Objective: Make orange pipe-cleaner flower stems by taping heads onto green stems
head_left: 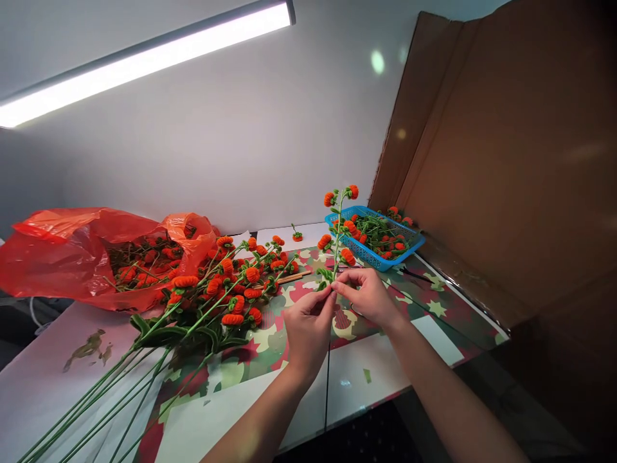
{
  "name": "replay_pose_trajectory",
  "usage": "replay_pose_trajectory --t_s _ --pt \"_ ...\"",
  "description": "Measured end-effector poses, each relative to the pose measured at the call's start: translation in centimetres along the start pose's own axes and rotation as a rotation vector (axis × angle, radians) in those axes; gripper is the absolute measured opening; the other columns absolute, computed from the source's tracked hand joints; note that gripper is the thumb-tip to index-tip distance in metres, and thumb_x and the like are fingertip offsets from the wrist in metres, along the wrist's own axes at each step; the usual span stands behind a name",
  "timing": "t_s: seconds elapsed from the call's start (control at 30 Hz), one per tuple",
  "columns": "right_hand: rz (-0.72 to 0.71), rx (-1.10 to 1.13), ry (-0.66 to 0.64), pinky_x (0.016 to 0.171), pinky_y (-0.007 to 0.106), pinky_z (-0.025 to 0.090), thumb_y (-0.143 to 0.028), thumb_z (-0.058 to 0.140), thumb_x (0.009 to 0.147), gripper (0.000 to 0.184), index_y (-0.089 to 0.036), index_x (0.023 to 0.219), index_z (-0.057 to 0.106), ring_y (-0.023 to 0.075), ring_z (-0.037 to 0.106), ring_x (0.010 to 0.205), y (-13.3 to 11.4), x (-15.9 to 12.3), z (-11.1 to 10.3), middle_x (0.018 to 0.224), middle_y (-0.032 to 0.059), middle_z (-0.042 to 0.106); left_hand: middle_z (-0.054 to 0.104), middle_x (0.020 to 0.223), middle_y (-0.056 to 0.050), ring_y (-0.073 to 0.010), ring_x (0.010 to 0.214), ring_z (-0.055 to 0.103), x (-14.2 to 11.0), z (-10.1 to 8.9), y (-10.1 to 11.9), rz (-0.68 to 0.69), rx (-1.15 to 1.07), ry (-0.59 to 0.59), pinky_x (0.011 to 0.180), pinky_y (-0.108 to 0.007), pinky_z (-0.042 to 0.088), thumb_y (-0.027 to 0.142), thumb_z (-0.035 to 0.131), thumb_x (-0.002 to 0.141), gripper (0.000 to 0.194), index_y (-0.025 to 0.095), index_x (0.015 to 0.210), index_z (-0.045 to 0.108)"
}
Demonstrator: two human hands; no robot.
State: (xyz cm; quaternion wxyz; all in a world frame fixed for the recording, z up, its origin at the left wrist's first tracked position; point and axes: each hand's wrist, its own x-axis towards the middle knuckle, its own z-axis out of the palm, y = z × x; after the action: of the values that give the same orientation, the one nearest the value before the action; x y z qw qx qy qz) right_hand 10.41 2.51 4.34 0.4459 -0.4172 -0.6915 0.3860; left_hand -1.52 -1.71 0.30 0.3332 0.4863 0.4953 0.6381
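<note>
Upright between my hands stands an artificial flower stem [338, 241] with several small orange pumpkin-like heads and green leaves low down. My left hand [311, 321] pinches the stem just below the leaves, thumb and fingertip together. My right hand [364, 296] is closed on the same spot, its fingertips touching those of the left. A thin dark stalk runs down beneath my fingers toward the table's front edge. Left of my hands lies a bunch of finished-looking orange flower stems [231, 289] with long green stalks pointing toward me.
A blue plastic basket [414, 247] behind my right hand holds loose orange heads on green stalks. An open red plastic bag [62, 257] with more heads lies at the left. One small orange head [297, 236] sits near the wall. A cardboard sheet [501, 161] stands at the right.
</note>
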Motion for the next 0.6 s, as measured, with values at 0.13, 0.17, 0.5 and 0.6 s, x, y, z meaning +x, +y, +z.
replay_pose_trajectory --t_s 0.13,0.17,0.5,0.6 --pt "-0.007 0.025 -0.001 0.061 0.026 0.044 -0.024 0.059 0.073 0.016 -0.015 0.06 0.062 0.0143 0.055 0.062 0.0 0.0 0.1 0.062 0.0017 0.062 0.073 0.071 -0.005 -0.0177 0.059 0.066 0.1 0.0 0.6 -0.082 -0.055 0.004 0.056 -0.027 0.054 0.032 0.071 0.068 0.019 0.018 0.081 0.074" --pt "-0.009 0.029 -0.001 0.061 0.025 0.044 -0.024 0.059 0.073 0.016 -0.015 0.061 0.062 0.0141 0.055 0.062 0.1 0.0 0.1 0.062 0.0016 0.062 0.072 0.071 -0.005 -0.0173 0.059 0.066 0.1 0.0 0.8 -0.109 -0.073 0.001 0.055 -0.027 0.053 0.032 0.072 0.067 0.02 0.017 0.081 0.074" --pt "0.036 0.177 -0.044 0.054 0.023 0.038 -0.031 0.065 0.073 0.02 -0.014 0.062 0.064 0.0105 0.047 0.056 0.4 -0.1 -0.2 0.058 -0.0004 0.056 0.067 0.061 -0.002 -0.0103 0.051 0.06 0.8 -0.1 1.3 -0.37 -0.457 -0.093 0.053 -0.022 0.049 0.029 0.08 0.056 0.026 0.012 0.073 0.07" --pt "0.11 0.359 -0.143 0.045 0.021 0.028 -0.037 0.07 0.069 0.026 -0.013 0.06 0.063 0.0066 0.035 0.048 1.0 -0.1 -0.6 0.051 -0.0037 0.045 0.064 0.056 -0.002 -0.0074 0.045 0.056 1.0 -0.2 1.6 -0.515 -0.652 -0.173 0.047 -0.018 0.046 0.028 0.084 0.048 0.03 0.011 0.067 0.068"
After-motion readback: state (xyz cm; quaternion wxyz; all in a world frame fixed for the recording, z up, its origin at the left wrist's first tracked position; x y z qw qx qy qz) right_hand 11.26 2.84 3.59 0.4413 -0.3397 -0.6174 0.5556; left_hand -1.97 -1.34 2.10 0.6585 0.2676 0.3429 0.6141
